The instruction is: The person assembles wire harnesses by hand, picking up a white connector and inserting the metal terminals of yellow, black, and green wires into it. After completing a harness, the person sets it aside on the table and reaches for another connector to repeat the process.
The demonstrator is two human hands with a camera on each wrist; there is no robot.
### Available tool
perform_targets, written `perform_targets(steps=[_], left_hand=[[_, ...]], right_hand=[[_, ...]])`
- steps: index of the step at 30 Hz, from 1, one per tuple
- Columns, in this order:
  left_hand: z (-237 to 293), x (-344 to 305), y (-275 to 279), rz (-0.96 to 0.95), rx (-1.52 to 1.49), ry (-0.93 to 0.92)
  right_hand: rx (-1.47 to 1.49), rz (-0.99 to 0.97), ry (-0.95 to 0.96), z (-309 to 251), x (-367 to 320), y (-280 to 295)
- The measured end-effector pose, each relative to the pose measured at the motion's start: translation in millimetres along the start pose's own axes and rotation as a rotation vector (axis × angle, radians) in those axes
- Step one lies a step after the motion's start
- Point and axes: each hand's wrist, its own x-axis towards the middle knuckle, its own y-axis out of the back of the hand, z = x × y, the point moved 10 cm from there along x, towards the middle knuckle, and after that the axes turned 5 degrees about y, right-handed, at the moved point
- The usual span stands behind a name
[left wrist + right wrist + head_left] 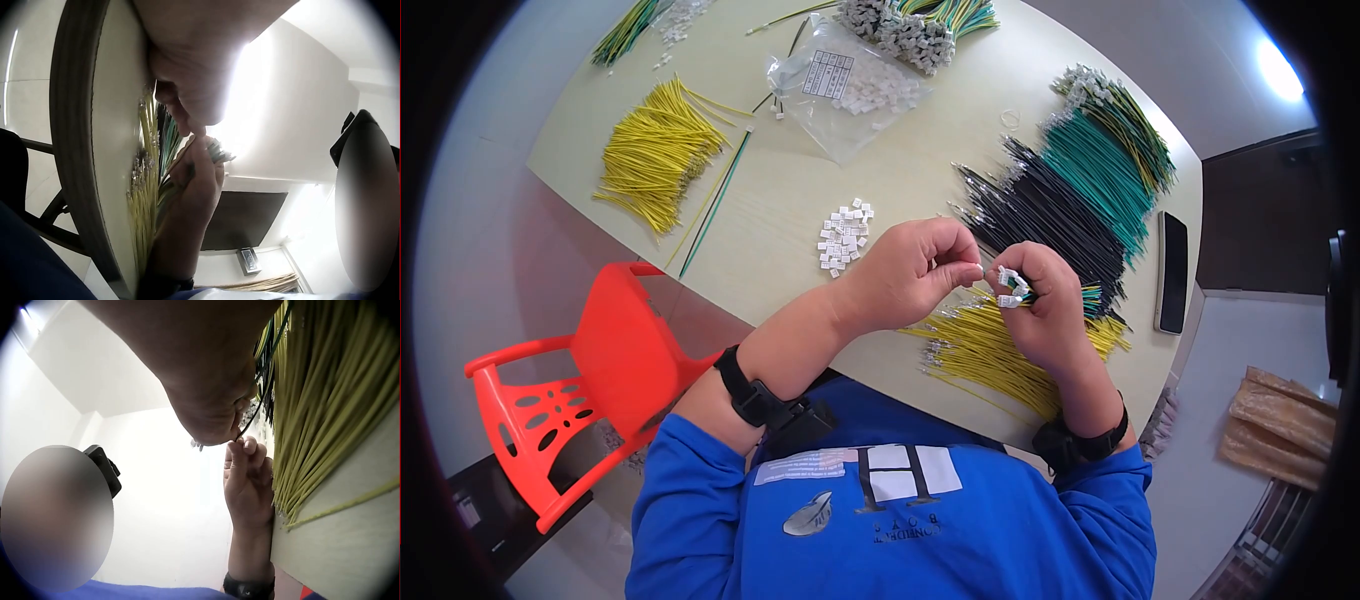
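My left hand (pixel 915 268) pinches a small white connector housing (pixel 979 267) between thumb and index finger. Just to its right, my right hand (pixel 1045 305) grips a bundle of wires with white connectors (pixel 1011 287) on their ends, standing out between thumb and fingers. Green wires (pixel 1091 298) from this bundle come out behind the palm. In the right wrist view a thin dark green wire (pixel 249 422) runs to where both hands' fingertips meet. Yellow wires (pixel 990 345) lie under the right hand, and loose white housings (pixel 844 237) are scattered left of the left hand.
Black wires (pixel 1050 215) and green wires (pixel 1100 165) lie in rows behind the right hand. A phone (pixel 1171 272) lies by the right edge. Farther back are a plastic bag (pixel 840 90) of housings and another yellow wire pile (pixel 658 150). A red chair (pixel 620 350) stands left.
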Motion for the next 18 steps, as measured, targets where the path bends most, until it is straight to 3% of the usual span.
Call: perform_targets(steps=[12, 15, 18], left_hand=[[2, 1, 0, 0.017, -0.144, 0.022], [-1, 2, -1, 0.004, -0.108, 0.019], [5, 1, 8, 0.053, -0.099, 0.015]], right_hand=[[-0.064, -0.038, 0.052, -14, 11, 10], [-0.176, -0.226, -0.089, -4, 4, 0], [-0.25, -0.209, -0.108, -1, 5, 19]])
